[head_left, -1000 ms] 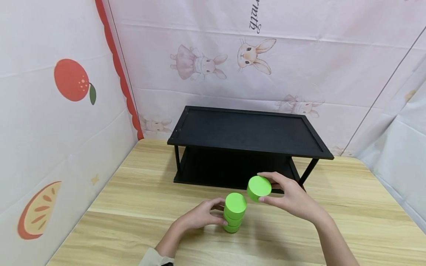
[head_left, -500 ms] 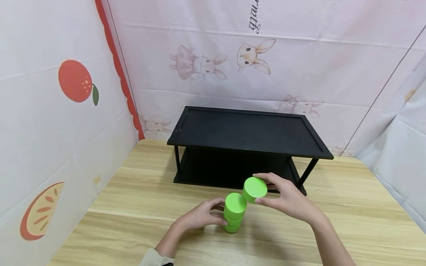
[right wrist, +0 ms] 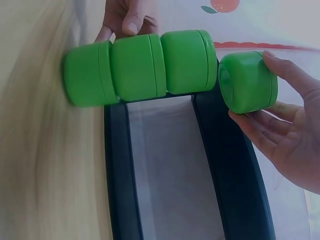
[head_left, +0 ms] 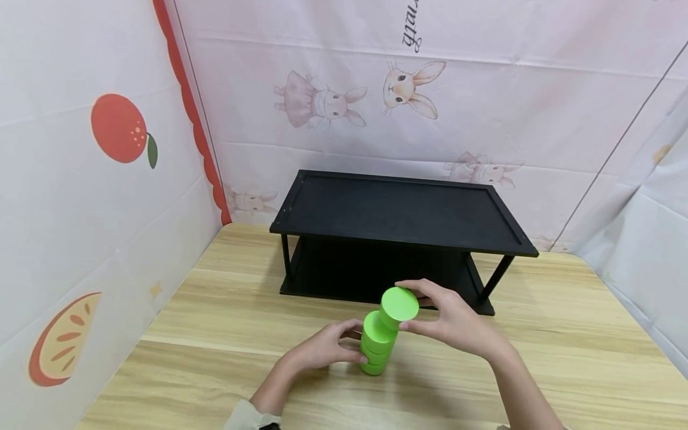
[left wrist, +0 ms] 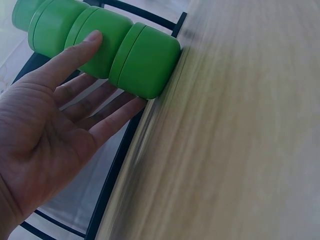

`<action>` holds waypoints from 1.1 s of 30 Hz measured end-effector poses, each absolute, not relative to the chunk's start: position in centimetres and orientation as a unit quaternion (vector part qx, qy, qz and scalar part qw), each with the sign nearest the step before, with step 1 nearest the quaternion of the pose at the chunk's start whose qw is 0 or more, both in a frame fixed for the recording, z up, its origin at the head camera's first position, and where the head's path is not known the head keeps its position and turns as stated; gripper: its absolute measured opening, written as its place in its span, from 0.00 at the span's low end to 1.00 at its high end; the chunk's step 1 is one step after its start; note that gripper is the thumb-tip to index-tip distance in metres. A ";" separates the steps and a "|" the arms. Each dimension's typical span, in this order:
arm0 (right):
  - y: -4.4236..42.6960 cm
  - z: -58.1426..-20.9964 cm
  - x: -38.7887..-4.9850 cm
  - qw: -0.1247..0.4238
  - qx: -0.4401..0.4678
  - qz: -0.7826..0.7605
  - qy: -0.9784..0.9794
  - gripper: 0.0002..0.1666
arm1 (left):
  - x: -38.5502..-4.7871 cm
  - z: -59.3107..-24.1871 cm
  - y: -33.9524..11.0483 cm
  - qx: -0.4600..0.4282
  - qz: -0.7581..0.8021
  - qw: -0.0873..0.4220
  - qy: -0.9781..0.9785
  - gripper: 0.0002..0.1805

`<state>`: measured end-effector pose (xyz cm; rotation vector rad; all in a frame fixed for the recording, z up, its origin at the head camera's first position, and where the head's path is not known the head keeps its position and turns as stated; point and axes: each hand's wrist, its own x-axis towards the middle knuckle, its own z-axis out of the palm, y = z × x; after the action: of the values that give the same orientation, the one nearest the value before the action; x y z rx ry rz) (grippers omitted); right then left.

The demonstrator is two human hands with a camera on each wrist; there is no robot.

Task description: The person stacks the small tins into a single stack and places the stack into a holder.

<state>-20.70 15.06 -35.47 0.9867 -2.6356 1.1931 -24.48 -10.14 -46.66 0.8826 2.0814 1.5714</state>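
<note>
Three round green lidded jars stand one on another as a stack (head_left: 378, 343) on the wooden table. My left hand (head_left: 321, 347) holds the stack from the left; in the left wrist view its thumb (left wrist: 85, 50) lies against the second jar from the bottom, fingers on the far side. Just above the top of the stack, slightly right, my right hand (head_left: 457, 322) pinches another green jar (right wrist: 247, 82) between thumb and fingers. A narrow gap parts this jar from the top lid in the right wrist view, where its recessed base faces the stack.
A black two-tier rack (head_left: 398, 212) stands behind the hands, its lower shelf close beyond the stack. The wooden table (head_left: 215, 322) extends to both sides. Printed cloth (head_left: 484, 107) with rabbits hangs at the back, with fruit-printed cloth (head_left: 118, 239) at the left.
My right hand has moved left with its jar, from beside the stack to just over its top. The left hand and the stack have stayed in place.
</note>
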 end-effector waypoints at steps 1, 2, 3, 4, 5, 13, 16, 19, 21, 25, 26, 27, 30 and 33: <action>15.0 -35.5 -20.7 0.042 0.325 0.390 -0.861 0.34 | -24.5 -46.7 -10.1 0.314 0.560 0.193 0.742 0.28; 14.9 -35.6 -20.7 0.041 0.326 0.390 -0.860 0.34 | -24.5 -46.7 -10.1 0.314 0.559 0.194 0.743 0.28; 14.8 -35.6 -20.7 0.042 0.330 0.388 -0.859 0.34 | -24.5 -46.6 -10.2 0.314 0.559 0.194 0.743 0.28; 14.7 -35.6 -20.7 0.040 0.330 0.389 -0.859 0.34 | -24.4 -46.6 -10.2 0.314 0.559 0.195 0.742 0.28; 14.6 -35.7 -20.8 0.040 0.331 0.386 -0.860 0.34 | -24.4 -46.6 -10.2 0.313 0.560 0.195 0.742 0.28; 13.9 -35.7 -20.6 0.031 0.338 0.384 -0.859 0.35 | -24.4 -46.6 -10.3 0.316 0.564 0.194 0.738 0.28; 13.7 -35.8 -20.6 0.030 0.338 0.387 -0.857 0.36 | -24.4 -46.6 -10.3 0.317 0.561 0.194 0.740 0.28; 13.4 -35.9 -20.5 0.031 0.340 0.389 -0.856 0.36 | -24.4 -46.6 -10.3 0.319 0.557 0.191 0.742 0.28; 13.3 -36.0 -20.5 0.029 0.339 0.391 -0.855 0.36 | -24.5 -46.6 -10.3 0.321 0.554 0.189 0.745 0.28; 13.2 -36.2 -20.4 0.023 0.336 0.398 -0.853 0.35 | -24.5 -46.6 -10.2 0.323 0.550 0.185 0.748 0.27; 13.2 -36.3 -20.5 0.023 0.336 0.398 -0.853 0.34 | -24.5 -46.6 -10.2 0.322 0.550 0.185 0.748 0.27; 13.2 -36.3 -20.5 0.023 0.336 0.398 -0.853 0.34 | -24.5 -46.6 -10.2 0.322 0.550 0.185 0.748 0.27; 13.2 -36.5 -20.5 0.025 0.336 0.398 -0.853 0.34 | -24.5 -46.6 -10.2 0.322 0.552 0.187 0.746 0.27; 13.2 -36.7 -20.5 0.026 0.338 0.399 -0.852 0.33 | -24.4 -46.5 -10.2 0.323 0.551 0.186 0.747 0.26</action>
<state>-20.52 13.16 -36.66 1.0442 -2.6331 1.2344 -24.45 -10.17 -46.49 0.9086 2.1033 1.5519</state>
